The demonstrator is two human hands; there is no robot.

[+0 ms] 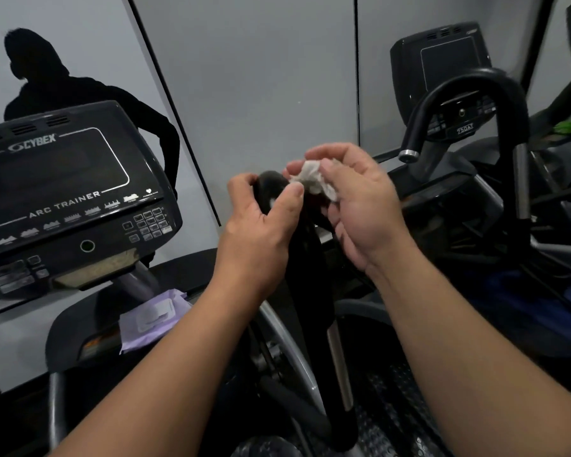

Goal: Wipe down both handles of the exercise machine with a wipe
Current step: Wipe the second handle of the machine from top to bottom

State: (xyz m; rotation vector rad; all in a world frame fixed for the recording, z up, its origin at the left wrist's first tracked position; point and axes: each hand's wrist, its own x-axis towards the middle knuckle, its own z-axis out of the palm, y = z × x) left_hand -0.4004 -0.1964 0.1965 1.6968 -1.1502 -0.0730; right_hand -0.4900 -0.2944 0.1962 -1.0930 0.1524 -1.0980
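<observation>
Right hand [356, 206] pinching crumpled wipe [315, 181], left hand [264, 219] gripping black handle [271, 189], its shaft half hidden.

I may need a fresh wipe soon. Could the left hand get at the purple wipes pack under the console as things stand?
Probably yes, once it lets go. The left hand grips the black padded handle; the purple wipes pack lies down to its left, below the dark console, with nothing between them.

Gym floor: Cybex Arc Trainer console [70, 192] at left, second cardio machine [449, 90] with curved black handlebar [495, 84] at right, grey panelled wall [261, 77] behind.
</observation>
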